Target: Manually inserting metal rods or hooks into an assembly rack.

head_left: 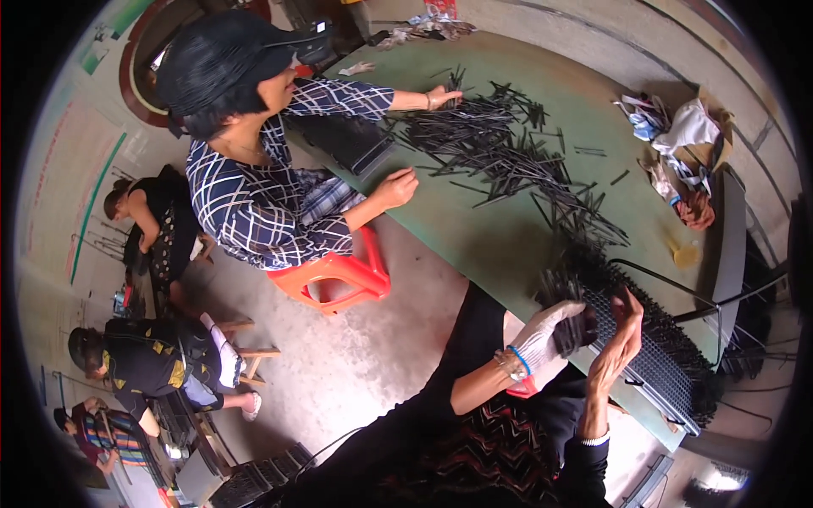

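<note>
My left hand [542, 333], in a white knit glove, is closed around a bundle of thin black sticks [576, 328] near the table's front edge. My bare right hand [621, 337] is just right of it, fingers stretched upward and apparently holding nothing. Under and beyond this hand lies a black rack with a grid of holes [656, 372]; many dark pieces stand along its far side. A large loose heap of black sticks [508, 148] stretches from the table's middle toward the rack.
Across the green table [584, 93], a co-worker in a checked shirt sits on a red stool [343, 275], one hand at the heap. A black tray [351, 140] lies near them. Cloths and bags [682, 144] rest at the right edge. Several people work at the left.
</note>
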`<control>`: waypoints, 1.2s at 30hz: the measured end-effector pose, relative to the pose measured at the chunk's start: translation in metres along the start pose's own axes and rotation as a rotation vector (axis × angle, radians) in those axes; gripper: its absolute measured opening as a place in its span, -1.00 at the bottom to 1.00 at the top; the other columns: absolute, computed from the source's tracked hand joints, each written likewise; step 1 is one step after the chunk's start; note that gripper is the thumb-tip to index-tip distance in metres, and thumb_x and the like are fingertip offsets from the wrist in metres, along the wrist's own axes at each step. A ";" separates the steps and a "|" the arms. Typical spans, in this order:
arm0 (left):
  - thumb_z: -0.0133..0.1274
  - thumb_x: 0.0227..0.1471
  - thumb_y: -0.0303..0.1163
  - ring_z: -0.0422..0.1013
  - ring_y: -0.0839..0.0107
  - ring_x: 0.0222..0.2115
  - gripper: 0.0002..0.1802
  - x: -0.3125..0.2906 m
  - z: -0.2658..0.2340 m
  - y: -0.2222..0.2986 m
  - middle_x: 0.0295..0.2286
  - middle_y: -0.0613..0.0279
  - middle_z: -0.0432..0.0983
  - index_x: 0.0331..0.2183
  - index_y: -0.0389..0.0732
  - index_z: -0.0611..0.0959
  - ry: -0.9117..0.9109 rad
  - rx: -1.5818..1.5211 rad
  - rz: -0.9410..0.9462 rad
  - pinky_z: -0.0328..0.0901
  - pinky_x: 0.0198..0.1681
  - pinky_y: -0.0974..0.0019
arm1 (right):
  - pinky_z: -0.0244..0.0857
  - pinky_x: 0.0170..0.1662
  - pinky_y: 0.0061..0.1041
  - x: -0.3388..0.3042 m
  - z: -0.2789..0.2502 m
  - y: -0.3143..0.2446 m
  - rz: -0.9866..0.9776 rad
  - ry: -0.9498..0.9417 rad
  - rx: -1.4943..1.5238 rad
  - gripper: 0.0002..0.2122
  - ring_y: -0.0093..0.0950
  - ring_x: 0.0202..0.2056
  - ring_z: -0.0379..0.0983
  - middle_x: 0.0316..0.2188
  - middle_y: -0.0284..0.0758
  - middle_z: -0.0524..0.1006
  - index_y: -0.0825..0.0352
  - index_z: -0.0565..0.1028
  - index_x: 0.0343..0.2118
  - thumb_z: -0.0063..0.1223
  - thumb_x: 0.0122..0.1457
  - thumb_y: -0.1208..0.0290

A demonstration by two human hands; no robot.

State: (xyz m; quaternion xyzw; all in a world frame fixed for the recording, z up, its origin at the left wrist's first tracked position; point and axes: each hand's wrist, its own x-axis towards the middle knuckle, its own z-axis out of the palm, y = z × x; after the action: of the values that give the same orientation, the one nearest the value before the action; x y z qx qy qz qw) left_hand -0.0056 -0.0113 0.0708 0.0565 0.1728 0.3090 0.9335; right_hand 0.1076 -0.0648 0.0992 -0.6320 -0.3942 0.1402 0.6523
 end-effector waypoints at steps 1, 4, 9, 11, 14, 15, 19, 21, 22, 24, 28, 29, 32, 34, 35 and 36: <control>0.04 0.13 -0.32 0.49 0.29 -0.25 -0.80 0.008 0.004 0.001 -0.31 0.21 0.57 -0.24 -0.20 0.60 0.004 0.006 0.012 0.39 -0.08 0.16 | 0.18 0.12 -0.36 -0.007 0.008 0.002 -0.018 0.045 0.075 -0.45 -0.33 0.01 0.35 0.00 -0.19 0.41 0.45 0.39 0.02 -0.48 0.38 0.02; 0.06 0.11 -0.34 0.48 0.42 -0.28 -0.80 0.025 0.018 0.002 -0.32 0.30 0.57 -0.24 -0.22 0.60 0.119 0.078 0.079 0.36 -0.09 0.29 | 0.10 0.18 -0.37 -0.017 0.032 0.002 0.030 0.098 0.161 -0.35 -0.34 0.08 0.29 0.05 -0.16 0.37 0.45 0.31 0.11 -0.50 0.33 -0.12; 0.12 0.06 -0.35 0.48 0.49 -0.29 -0.79 0.032 0.007 -0.012 -0.34 0.34 0.57 -0.26 -0.25 0.63 0.106 0.168 0.193 0.37 -0.12 0.36 | 0.02 0.21 -0.40 -0.013 0.047 0.013 0.065 0.182 0.191 -0.43 -0.36 0.10 0.27 0.06 -0.18 0.37 0.44 0.29 0.12 -0.47 0.36 -0.02; 0.14 0.04 -0.35 0.48 0.50 -0.31 -0.80 0.033 0.001 -0.014 -0.35 0.34 0.58 -0.28 -0.24 0.64 0.094 0.230 0.239 0.37 -0.15 0.39 | 0.03 0.21 -0.42 -0.015 0.047 0.015 0.094 0.149 0.167 -0.47 -0.38 0.10 0.26 0.06 -0.18 0.37 0.44 0.28 0.13 -0.44 0.38 0.05; 0.17 0.02 -0.34 0.48 0.52 -0.35 -0.80 0.036 -0.009 -0.018 -0.38 0.33 0.58 -0.30 -0.23 0.67 0.071 0.326 0.305 0.37 -0.20 0.43 | 0.04 0.21 -0.46 -0.014 0.038 0.024 0.161 0.045 0.162 -0.56 -0.42 0.09 0.27 0.07 -0.19 0.37 0.45 0.28 0.13 -0.38 0.39 0.18; 0.17 0.02 -0.34 0.48 0.52 -0.35 -0.80 0.039 -0.014 -0.017 -0.38 0.33 0.58 -0.30 -0.23 0.67 0.069 0.332 0.315 0.37 -0.20 0.43 | 0.06 0.20 -0.48 -0.012 0.032 0.028 0.204 -0.028 0.182 -0.59 -0.45 0.08 0.27 0.07 -0.20 0.37 0.45 0.27 0.13 -0.35 0.40 0.24; 0.17 -0.01 -0.36 0.50 0.52 -0.43 -0.81 0.039 -0.024 -0.013 -0.41 0.33 0.57 -0.34 -0.25 0.65 0.180 0.333 0.096 0.42 -0.39 0.41 | 0.18 -0.02 -0.59 0.013 0.004 0.045 0.252 -0.283 0.062 -0.73 -0.55 -0.17 0.34 -0.19 -0.33 0.48 0.47 0.44 -0.11 -0.11 0.32 0.34; 0.13 0.02 -0.39 0.44 0.59 -0.46 -0.80 0.034 -0.021 -0.007 -0.44 0.33 0.53 -0.30 -0.29 0.61 0.215 0.400 -0.057 0.38 -0.36 0.45 | 0.06 -0.34 -0.64 0.022 -0.002 0.068 0.219 -0.316 0.028 -0.87 -0.66 -0.43 0.14 -0.46 -0.47 0.30 0.42 0.42 -0.39 0.05 0.21 0.45; 0.13 0.02 -0.37 0.42 0.62 -0.46 -0.80 0.032 -0.023 -0.007 -0.46 0.35 0.53 -0.31 -0.28 0.62 0.190 0.477 -0.055 0.34 -0.38 0.47 | 0.06 -0.34 -0.64 0.023 -0.006 0.074 0.239 -0.318 0.038 -0.88 -0.66 -0.43 0.14 -0.47 -0.47 0.30 0.41 0.42 -0.41 0.06 0.19 0.47; 0.14 0.03 -0.32 0.40 0.65 -0.46 -0.79 0.029 -0.024 -0.007 -0.48 0.38 0.52 -0.34 -0.28 0.63 0.160 0.577 -0.059 0.29 -0.39 0.49 | 0.07 -0.34 -0.63 0.024 -0.011 0.085 0.256 -0.324 0.051 -0.88 -0.66 -0.43 0.15 -0.48 -0.47 0.29 0.41 0.41 -0.43 0.08 0.17 0.49; 0.15 0.03 -0.31 0.43 0.59 -0.48 -0.78 0.042 -0.042 -0.015 -0.50 0.34 0.52 -0.34 -0.27 0.63 0.182 0.601 -0.044 0.33 -0.39 0.48 | 0.11 -0.35 -0.62 0.029 -0.015 0.107 0.285 -0.394 -0.006 -0.87 -0.67 -0.44 0.18 -0.51 -0.48 0.27 0.39 0.40 -0.44 0.10 0.16 0.50; 0.15 0.03 -0.31 0.43 0.59 -0.48 -0.78 0.046 -0.047 -0.018 -0.50 0.34 0.52 -0.34 -0.27 0.63 0.182 0.600 -0.040 0.33 -0.39 0.48 | 0.12 -0.36 -0.63 0.031 -0.015 0.110 0.281 -0.401 0.001 -0.87 -0.67 -0.45 0.18 -0.51 -0.48 0.28 0.39 0.39 -0.44 0.10 0.15 0.50; 0.17 -0.01 -0.33 0.45 0.55 -0.58 -0.79 0.046 -0.044 -0.018 -0.53 0.30 0.54 -0.35 -0.26 0.61 0.247 0.533 -0.017 0.35 -0.54 0.46 | 0.10 -0.39 -0.65 0.033 -0.012 0.101 0.317 -0.415 0.030 -0.87 -0.69 -0.47 0.17 -0.54 -0.50 0.28 0.39 0.38 -0.43 0.09 0.17 0.49; 0.16 0.00 -0.33 0.44 0.55 -0.59 -0.80 0.049 -0.043 -0.015 -0.53 0.31 0.54 -0.36 -0.26 0.61 0.290 0.526 -0.017 0.34 -0.54 0.47 | 0.10 -0.40 -0.66 0.034 -0.011 0.105 0.337 -0.408 0.051 -0.86 -0.69 -0.47 0.16 -0.55 -0.50 0.28 0.39 0.37 -0.43 0.08 0.18 0.49; 0.16 0.00 -0.33 0.44 0.55 -0.59 -0.80 0.051 -0.043 -0.015 -0.53 0.31 0.54 -0.36 -0.26 0.61 0.289 0.526 -0.015 0.34 -0.54 0.47 | 0.10 -0.40 -0.67 0.035 -0.010 0.108 0.359 -0.401 0.072 -0.86 -0.70 -0.48 0.16 -0.55 -0.51 0.28 0.38 0.36 -0.43 0.06 0.19 0.49; 0.16 0.00 -0.33 0.44 0.55 -0.59 -0.80 0.052 -0.043 -0.014 -0.54 0.31 0.54 -0.36 -0.26 0.61 0.296 0.533 -0.029 0.34 -0.54 0.47 | 0.10 -0.40 -0.67 0.036 -0.011 0.110 0.358 -0.402 0.073 -0.86 -0.70 -0.48 0.16 -0.55 -0.51 0.28 0.38 0.36 -0.43 0.06 0.19 0.49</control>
State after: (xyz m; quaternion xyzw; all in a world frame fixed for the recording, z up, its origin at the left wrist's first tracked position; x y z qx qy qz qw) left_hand 0.0253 0.0082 0.0126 0.2512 0.3826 0.2442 0.8549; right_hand 0.1731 -0.0302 0.0100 -0.6271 -0.3926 0.3901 0.5481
